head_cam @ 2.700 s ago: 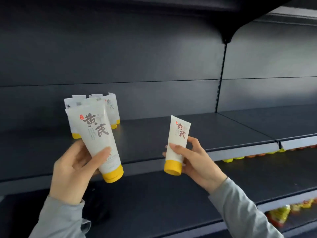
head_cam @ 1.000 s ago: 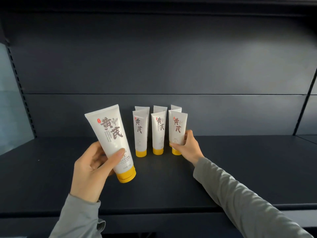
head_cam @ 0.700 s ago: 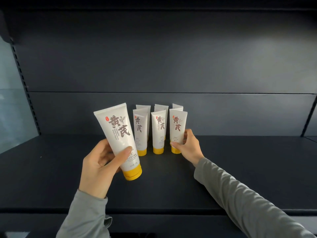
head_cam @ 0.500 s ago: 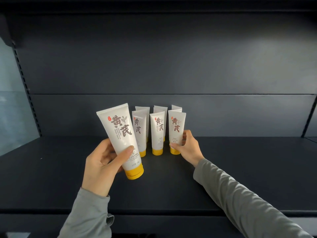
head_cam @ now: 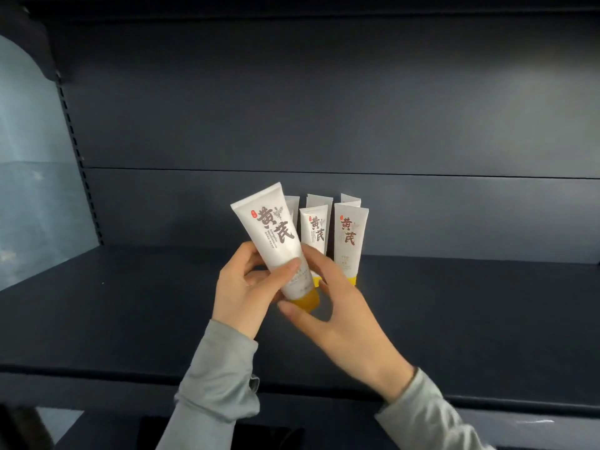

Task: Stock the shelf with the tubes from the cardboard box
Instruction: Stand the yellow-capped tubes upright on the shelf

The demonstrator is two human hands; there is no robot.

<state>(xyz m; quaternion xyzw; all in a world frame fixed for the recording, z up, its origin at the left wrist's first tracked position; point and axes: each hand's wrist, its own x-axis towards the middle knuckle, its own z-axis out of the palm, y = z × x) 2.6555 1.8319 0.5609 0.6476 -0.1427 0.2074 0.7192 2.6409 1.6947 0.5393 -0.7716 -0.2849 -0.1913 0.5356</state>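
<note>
left hand (head_cam: 246,287): clamped on held tube (head_cam: 276,241), thumb across its front, fingers behind.
right hand (head_cam: 341,310): curled round the same tube at its yellow cap (head_cam: 306,300), my thumb under the cap, fingers behind the body.
held tube: in the air in front of the stock, tilted, crimp end up-left, cap down-right.
standing tubes (head_cam: 350,235): 2 rows, upright on caps, close together, on shelf deck (head_cam: 130,303) near the back.
in the way: held tube and my 2 hands cover the left of the group and the middle cap; I count 5.
around: dark back panel (head_cam: 324,108), slotted upright (head_cam: 76,147) at left, pale blue wall (head_cam: 29,177) beyond it.
</note>
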